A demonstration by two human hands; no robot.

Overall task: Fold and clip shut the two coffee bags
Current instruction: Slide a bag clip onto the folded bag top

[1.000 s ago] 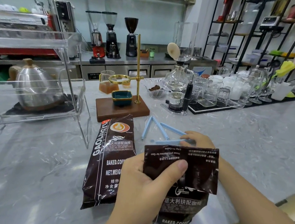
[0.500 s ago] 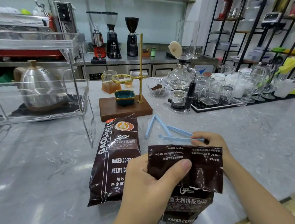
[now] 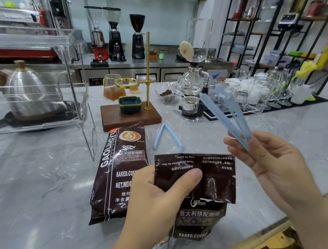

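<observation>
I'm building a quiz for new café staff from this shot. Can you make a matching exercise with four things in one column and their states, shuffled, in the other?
Things:
1. Folded coffee bag
2. Second coffee bag
3. Raised blue bag clip
4. Other blue bag clip

States:
A. lying open on the counter, untouched
B. held up in the right hand, arms spread
C. lying flat on the counter, no clip on it
D. top flap pinned down by the left hand

Pairs: 1-D, 2-C, 3-B, 4-A
</observation>
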